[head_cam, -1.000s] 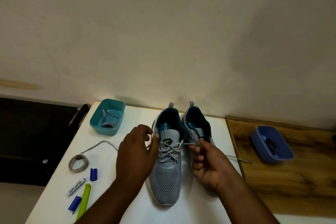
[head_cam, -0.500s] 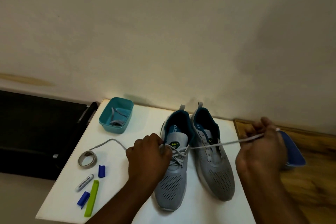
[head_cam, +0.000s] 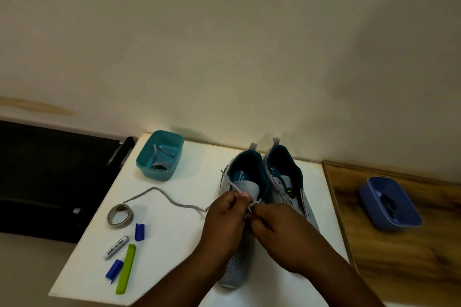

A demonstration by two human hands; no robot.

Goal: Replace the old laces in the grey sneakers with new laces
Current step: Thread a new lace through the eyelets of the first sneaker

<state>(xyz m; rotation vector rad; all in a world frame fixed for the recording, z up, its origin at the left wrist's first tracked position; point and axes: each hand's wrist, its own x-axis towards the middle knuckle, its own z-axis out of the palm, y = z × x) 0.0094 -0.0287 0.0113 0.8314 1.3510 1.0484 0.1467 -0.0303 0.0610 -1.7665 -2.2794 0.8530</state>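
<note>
Now both hands, left (head_cam: 225,217) and right (head_cam: 277,228), pinch the lace (head_cam: 250,203) over the left sneaker (head_cam: 245,183) on the table (head_cam: 189,177), and I think each end should be pulled evenly, without twisting.

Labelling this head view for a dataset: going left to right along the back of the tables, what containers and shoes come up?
Teal tub → left sneaker → right sneaker → blue tub.

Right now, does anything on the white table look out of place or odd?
A battery lies loose among clips near the tape roll, unrelated to lacing. Both hands pinch the lace normally.
</note>
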